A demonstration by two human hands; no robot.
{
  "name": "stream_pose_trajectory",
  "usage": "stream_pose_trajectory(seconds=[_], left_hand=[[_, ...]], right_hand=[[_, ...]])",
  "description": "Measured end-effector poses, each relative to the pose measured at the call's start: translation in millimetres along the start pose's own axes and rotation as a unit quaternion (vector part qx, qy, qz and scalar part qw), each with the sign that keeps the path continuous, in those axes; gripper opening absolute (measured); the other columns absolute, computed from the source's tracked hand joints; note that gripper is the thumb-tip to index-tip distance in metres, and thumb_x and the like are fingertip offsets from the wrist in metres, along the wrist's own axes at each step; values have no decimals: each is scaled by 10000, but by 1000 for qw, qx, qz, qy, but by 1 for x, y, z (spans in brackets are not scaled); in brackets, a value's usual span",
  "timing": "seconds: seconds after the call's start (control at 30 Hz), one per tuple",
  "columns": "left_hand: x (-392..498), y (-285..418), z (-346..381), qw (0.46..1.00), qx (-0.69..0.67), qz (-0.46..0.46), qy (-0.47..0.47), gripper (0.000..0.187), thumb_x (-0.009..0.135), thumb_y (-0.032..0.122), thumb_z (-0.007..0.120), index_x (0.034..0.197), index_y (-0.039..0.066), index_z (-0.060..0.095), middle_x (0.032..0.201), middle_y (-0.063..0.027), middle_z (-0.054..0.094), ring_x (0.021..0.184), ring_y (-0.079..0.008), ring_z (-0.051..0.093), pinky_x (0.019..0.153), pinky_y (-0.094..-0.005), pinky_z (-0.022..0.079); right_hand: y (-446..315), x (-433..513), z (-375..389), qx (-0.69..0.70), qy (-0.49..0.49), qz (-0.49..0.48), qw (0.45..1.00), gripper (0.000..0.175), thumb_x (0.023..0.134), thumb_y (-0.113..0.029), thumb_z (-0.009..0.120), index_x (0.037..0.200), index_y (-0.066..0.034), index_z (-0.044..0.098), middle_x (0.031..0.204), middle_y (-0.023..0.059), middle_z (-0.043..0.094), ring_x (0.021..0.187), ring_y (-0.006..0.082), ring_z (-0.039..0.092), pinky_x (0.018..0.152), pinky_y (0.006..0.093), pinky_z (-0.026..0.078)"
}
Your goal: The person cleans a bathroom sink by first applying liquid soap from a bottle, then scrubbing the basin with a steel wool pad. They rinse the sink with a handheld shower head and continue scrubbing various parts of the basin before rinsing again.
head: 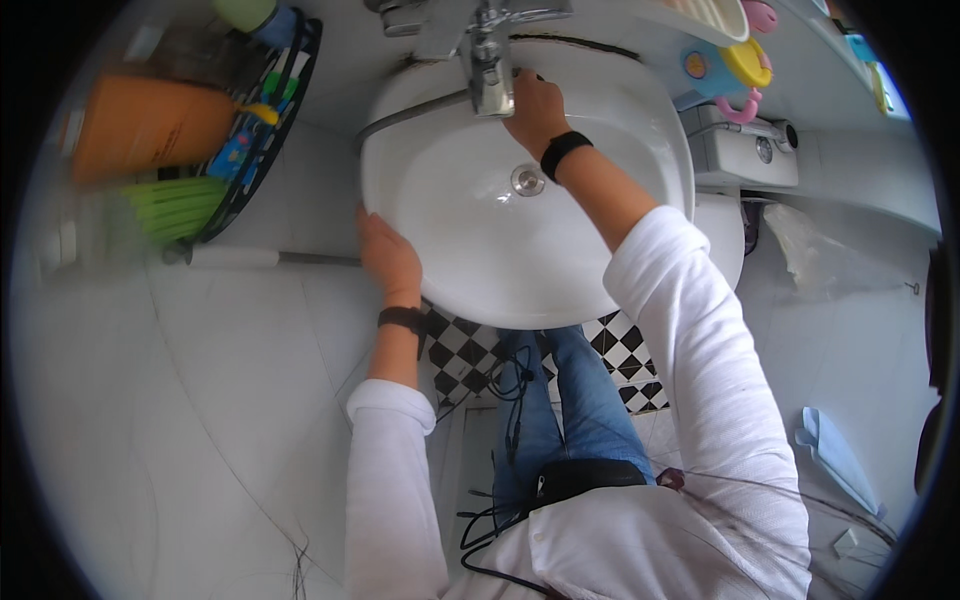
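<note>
A white ceramic washbasin [480, 255] with a metal drain [528, 180] lies before me. My left hand [389, 259] rests against the basin's left rim, beside a grey hose or rod that passes there. My right hand [537, 109] reaches to the back of the basin, just right of the chrome faucet [491, 82]; its fingers are partly hidden, and a small dark thing shows at the fingertips. A grey flexible hose [420, 111] curves from behind the faucet over the basin's left rim. Both wrists wear black bands.
At the upper left a black rack [300, 94] holds an orange bottle [154, 127], a green brush [180, 206] and toothbrushes. A blue and yellow toy [709, 67] hangs at the upper right, above a white toilet cistern [750, 154]. A blue cloth [836, 461] hangs lower right.
</note>
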State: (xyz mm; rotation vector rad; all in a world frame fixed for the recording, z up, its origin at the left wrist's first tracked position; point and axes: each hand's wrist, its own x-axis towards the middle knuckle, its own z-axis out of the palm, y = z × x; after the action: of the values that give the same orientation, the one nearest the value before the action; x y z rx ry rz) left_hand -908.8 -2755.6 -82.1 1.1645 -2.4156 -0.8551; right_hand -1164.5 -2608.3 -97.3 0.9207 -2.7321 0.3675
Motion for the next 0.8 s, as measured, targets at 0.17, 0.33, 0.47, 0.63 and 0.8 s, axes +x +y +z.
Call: stream_pose_trajectory(seconds=[0.17,0.33,0.47,0.63,0.8], left_hand=[[0,2,-1,1000,13,4,1,388,1108,210,363,1405,5,504,1240,-273,649,1108,-446,644,946,-484,527],[-2,9,-3,1000,25,14,6,379,1104,206,365,1389,2,510,1221,-276,651,1089,-453,644,933,-491,528],[-2,10,0,999,23,13,18,385,1106,211,356,1390,0,509,1216,-273,655,1087,-445,649,932,-486,531],[-6,4,1,1000,17,1,9,402,1120,231,327,1407,1,490,1200,-265,668,1073,-435,662,925,-477,537],[-3,-6,-1,1000,13,6,-11,441,1136,272,290,1442,-2,450,1199,-266,671,1056,-430,669,911,-465,548]], right_hand=[[80,-4,-22,-60,-58,44,996,179,977,-241,540,1094,-109,570,874,218,718,719,380,738,597,483,594],[146,-61,-55,-52,-110,73,990,230,1013,-291,517,1158,-113,540,847,188,727,775,404,719,622,534,560],[143,-68,-44,-68,-133,121,981,204,996,-224,516,1151,-92,511,865,187,730,764,392,727,601,510,576],[71,-7,-6,-10,-5,166,986,268,967,-191,533,1212,-84,508,950,214,722,789,414,727,646,498,604],[12,12,-1,85,-69,10,994,378,1000,-243,481,1337,-73,475,1092,265,696,913,442,720,757,554,598]])
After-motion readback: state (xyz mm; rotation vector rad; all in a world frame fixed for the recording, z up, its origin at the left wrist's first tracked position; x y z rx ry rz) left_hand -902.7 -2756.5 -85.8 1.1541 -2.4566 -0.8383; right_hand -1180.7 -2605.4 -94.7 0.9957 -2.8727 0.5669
